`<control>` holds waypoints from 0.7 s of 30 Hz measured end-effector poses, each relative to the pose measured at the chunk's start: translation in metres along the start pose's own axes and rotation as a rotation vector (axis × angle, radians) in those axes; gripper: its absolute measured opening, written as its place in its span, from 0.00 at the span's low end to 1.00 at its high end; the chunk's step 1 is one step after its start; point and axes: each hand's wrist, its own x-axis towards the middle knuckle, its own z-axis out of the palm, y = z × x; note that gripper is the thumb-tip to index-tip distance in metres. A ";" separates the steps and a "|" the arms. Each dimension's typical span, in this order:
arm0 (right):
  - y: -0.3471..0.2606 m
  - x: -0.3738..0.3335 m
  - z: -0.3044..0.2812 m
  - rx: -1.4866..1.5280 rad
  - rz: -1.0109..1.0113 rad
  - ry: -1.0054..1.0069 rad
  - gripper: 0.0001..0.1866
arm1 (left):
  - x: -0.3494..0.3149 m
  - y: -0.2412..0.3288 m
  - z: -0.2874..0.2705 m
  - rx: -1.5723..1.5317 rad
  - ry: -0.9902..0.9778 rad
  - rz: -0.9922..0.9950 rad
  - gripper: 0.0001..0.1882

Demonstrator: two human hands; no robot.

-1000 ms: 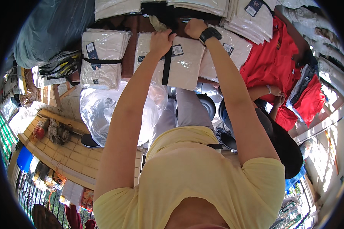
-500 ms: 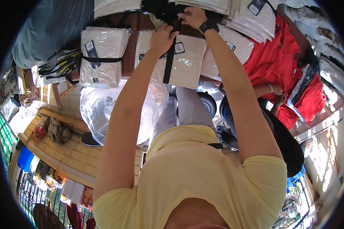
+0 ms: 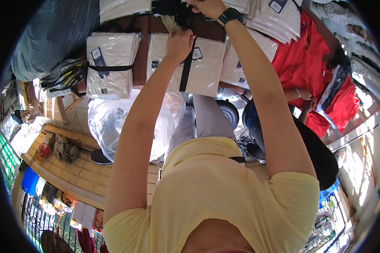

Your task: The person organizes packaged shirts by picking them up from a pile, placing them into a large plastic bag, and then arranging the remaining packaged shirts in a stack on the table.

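A plastic-wrapped pack of folded cream garments point(image 3: 209, 63) with a dark tag lies in front of me. A flat black strap point(image 3: 185, 71) runs down across it to its near edge. My left hand point(image 3: 180, 45) is closed on the strap's upper end, at the pack's far edge. My right hand point(image 3: 209, 7), wearing a black watch point(image 3: 229, 17), is up at the picture's top edge, beside a dark pile point(image 3: 171, 7). Its fingers are curled together and partly cut off; what they hold, if anything, is hidden.
To the left is a similar pack point(image 3: 112, 55) with a black band around it. More packs point(image 3: 249, 59) and red garments point(image 3: 299, 55) lie on the right, where another person's hands point(image 3: 306, 99) are. A clear plastic bag point(image 3: 118, 122) hangs below the brown table point(image 3: 145, 27).
My right hand has left the strap's upper part and moved up and slightly left to the picture's top edge. My left hand stays at the strap, slightly lower.
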 end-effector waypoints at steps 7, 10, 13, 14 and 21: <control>0.067 -0.106 -0.015 -0.731 0.166 -0.264 0.21 | -0.001 0.003 0.001 -0.052 -0.035 -0.117 0.07; 0.090 -0.149 -0.008 -0.528 0.014 -0.051 0.20 | 0.002 0.006 0.001 -0.088 -0.052 -0.117 0.07; 0.090 -0.158 0.004 -0.553 -0.105 0.144 0.16 | 0.003 0.004 0.002 -0.106 -0.049 -0.122 0.06; 0.090 -0.161 0.008 -0.553 -0.086 0.168 0.15 | 0.004 0.003 0.003 -0.111 -0.043 -0.119 0.06; 0.092 -0.133 0.014 -0.645 -0.040 0.164 0.11 | 0.001 0.001 0.005 -0.192 0.036 -0.122 0.07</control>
